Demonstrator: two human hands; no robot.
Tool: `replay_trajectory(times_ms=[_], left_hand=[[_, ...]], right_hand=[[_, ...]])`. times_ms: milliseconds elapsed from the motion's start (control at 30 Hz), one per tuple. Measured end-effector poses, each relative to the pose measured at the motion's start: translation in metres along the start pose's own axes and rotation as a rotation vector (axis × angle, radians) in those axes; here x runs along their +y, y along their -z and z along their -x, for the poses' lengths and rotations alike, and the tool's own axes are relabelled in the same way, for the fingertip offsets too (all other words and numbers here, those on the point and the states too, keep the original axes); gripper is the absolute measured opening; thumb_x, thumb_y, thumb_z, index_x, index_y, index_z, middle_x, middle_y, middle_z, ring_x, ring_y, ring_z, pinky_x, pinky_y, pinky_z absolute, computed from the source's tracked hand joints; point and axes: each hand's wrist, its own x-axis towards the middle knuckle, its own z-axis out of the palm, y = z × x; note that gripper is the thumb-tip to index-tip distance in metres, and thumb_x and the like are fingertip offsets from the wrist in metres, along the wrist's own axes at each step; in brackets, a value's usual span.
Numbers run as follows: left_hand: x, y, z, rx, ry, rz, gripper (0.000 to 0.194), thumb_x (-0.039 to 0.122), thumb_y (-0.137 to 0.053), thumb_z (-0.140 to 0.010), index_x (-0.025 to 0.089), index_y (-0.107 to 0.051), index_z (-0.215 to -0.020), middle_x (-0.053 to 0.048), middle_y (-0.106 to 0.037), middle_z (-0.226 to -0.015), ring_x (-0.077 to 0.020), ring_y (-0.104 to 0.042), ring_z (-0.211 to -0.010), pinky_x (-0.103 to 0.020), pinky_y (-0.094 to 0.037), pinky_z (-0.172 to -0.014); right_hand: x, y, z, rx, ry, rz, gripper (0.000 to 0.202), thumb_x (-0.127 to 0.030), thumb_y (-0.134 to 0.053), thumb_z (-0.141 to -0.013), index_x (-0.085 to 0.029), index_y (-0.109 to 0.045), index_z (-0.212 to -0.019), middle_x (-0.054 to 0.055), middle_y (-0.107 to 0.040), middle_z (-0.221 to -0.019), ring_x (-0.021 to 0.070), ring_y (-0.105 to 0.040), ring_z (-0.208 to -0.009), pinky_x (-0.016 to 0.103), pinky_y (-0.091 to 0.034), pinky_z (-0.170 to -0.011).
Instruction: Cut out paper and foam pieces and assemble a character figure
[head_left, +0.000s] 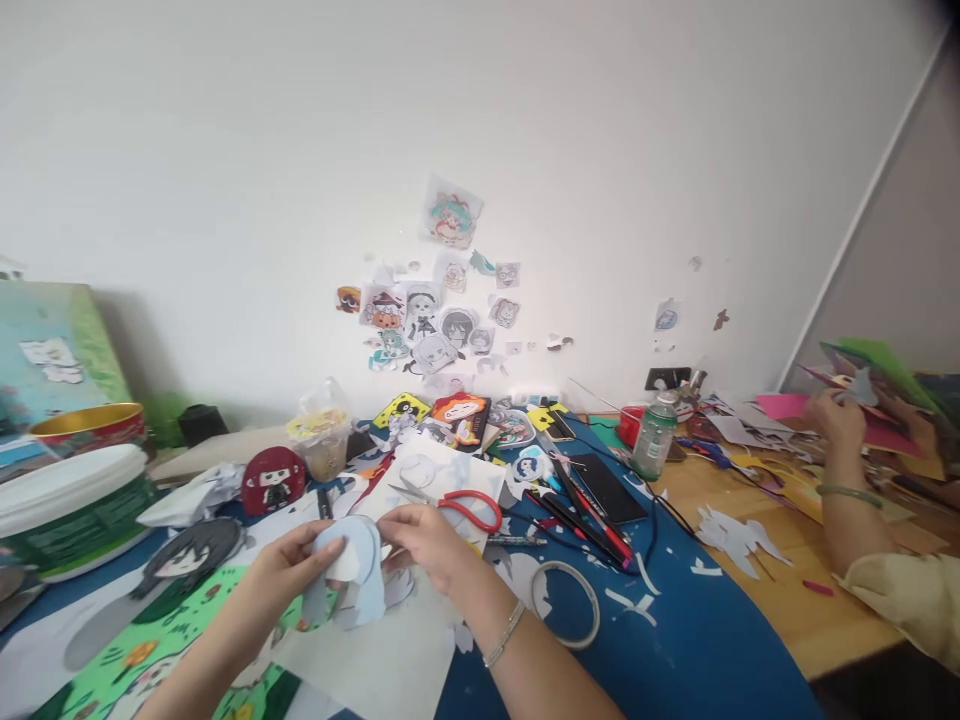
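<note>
A pale blue and white paper cutout (369, 590) is held up above the table between my two hands. My left hand (296, 565) pinches it from the left, with the thumb across its front. My right hand (420, 540) has its fingers closed at the cutout's upper right edge; some of the fingertips are hidden behind it. Just beyond my right hand lie scissors with red handles (495, 515), their blades apart. Beneath the hands is a sheet of white paper (397, 665). A gray-haired paper figure (191, 555) lies left of my left hand.
A roll of tape (534, 592), several pens (592, 515) and paper scraps lie to the right on the blue table (720, 650). A bottle (654, 440) stands farther back. At left is a green-and-white tub (75, 530). At far right another person's hand (836, 420) holds colored paper.
</note>
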Motion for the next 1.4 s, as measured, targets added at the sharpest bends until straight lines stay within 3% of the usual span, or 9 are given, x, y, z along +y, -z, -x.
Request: replay_trajectory(times_ms=[267,500,600,733,833,933,1233,1333,1400], left_hand=[[-0.006,-0.007,0.001,0.101,-0.048,0.069,0.052,0.054,-0.065,-0.057,0.019,-0.061,-0.095,0.001,-0.063,-0.057,-0.0192,-0.062,-0.056,-0.025,-0.048,-0.047],[0.001,0.004,0.006,0.205,-0.005,0.063,0.051,0.058,-0.064,-0.057,0.020,-0.060,-0.091,-0.001,-0.067,-0.065,-0.0211,-0.065,-0.058,-0.028,-0.051,-0.050],[-0.004,0.023,0.007,0.318,-0.002,-0.115,0.051,0.061,-0.061,-0.057,0.021,-0.062,-0.089,-0.003,-0.068,-0.066,-0.0241,-0.065,-0.061,-0.030,-0.051,-0.052],[-0.034,0.066,-0.001,0.419,-0.009,-0.444,0.049,0.059,-0.062,-0.055,0.019,-0.066,-0.082,-0.010,-0.069,-0.078,-0.0297,-0.064,-0.069,-0.035,-0.050,-0.057],[-0.061,0.098,-0.010,0.361,0.102,-0.610,0.042,0.053,-0.061,-0.056,0.019,-0.065,-0.081,-0.011,-0.069,-0.086,-0.0316,-0.063,-0.080,-0.037,-0.051,-0.065],[-0.076,0.112,-0.014,0.325,0.163,-0.719,0.035,0.048,-0.060,-0.057,0.020,-0.064,-0.077,-0.010,-0.069,-0.089,-0.0312,-0.062,-0.085,-0.037,-0.050,-0.069],[-0.073,0.104,-0.011,0.316,0.241,-1.017,0.042,0.046,-0.060,-0.062,0.020,-0.059,-0.095,-0.012,-0.066,-0.101,-0.0308,-0.060,-0.088,-0.033,-0.047,-0.060],[-0.057,0.098,-0.006,0.341,0.190,-1.106,0.046,0.054,-0.053,-0.067,0.018,-0.059,-0.096,-0.015,-0.066,-0.097,-0.0328,-0.060,-0.086,-0.036,-0.046,-0.060],[-0.034,0.085,-0.002,0.326,0.119,-1.153,0.047,0.052,-0.048,-0.071,0.014,-0.059,-0.097,-0.018,-0.065,-0.096,-0.0331,-0.059,-0.089,-0.037,-0.046,-0.063]], right_hand=[[0.002,-0.002,-0.005,0.167,0.141,0.073,0.032,-0.047,-0.064,-0.066,-0.016,-0.056,-0.069,-0.004,-0.051,-0.057,0.0094,-0.048,-0.049,0.021,-0.043,-0.047],[0.001,0.018,-0.010,0.406,0.261,0.084,0.026,-0.043,-0.055,-0.074,-0.017,-0.055,-0.074,-0.005,-0.049,-0.049,0.0102,-0.048,-0.046,0.021,-0.039,-0.047],[-0.006,0.031,-0.010,0.492,0.320,0.073,0.026,-0.044,-0.055,-0.074,-0.018,-0.054,-0.075,-0.006,-0.047,-0.048,0.0099,-0.045,-0.045,0.021,-0.038,-0.047],[-0.017,0.047,-0.009,0.595,0.375,0.027,0.030,-0.047,-0.054,-0.071,-0.018,-0.052,-0.078,-0.008,-0.043,-0.048,0.0098,-0.042,-0.043,0.022,-0.038,-0.045],[-0.021,0.055,-0.008,0.664,0.387,-0.013,0.031,-0.048,-0.053,-0.070,-0.018,-0.051,-0.079,-0.008,-0.041,-0.047,0.0095,-0.039,-0.043,0.022,-0.037,-0.044],[-0.022,0.056,-0.008,0.692,0.380,-0.034,0.031,-0.047,-0.055,-0.068,-0.018,-0.052,-0.078,-0.009,-0.042,-0.046,0.0094,-0.039,-0.042,0.022,-0.037,-0.045],[-0.025,0.056,-0.004,0.701,0.382,-0.024,0.027,-0.043,-0.056,-0.069,-0.018,-0.054,-0.077,-0.007,-0.045,-0.048,0.0094,-0.040,-0.043,0.022,-0.037,-0.043],[-0.026,0.060,-0.002,0.706,0.385,-0.017,0.025,-0.042,-0.055,-0.071,-0.018,-0.054,-0.077,-0.007,-0.045,-0.049,0.0098,-0.041,-0.043,0.021,-0.037,-0.043],[-0.026,0.060,0.000,0.704,0.387,-0.010,0.024,-0.042,-0.055,-0.072,-0.018,-0.054,-0.076,-0.007,-0.045,-0.049,0.0098,-0.041,-0.043,0.021,-0.037,-0.043]])
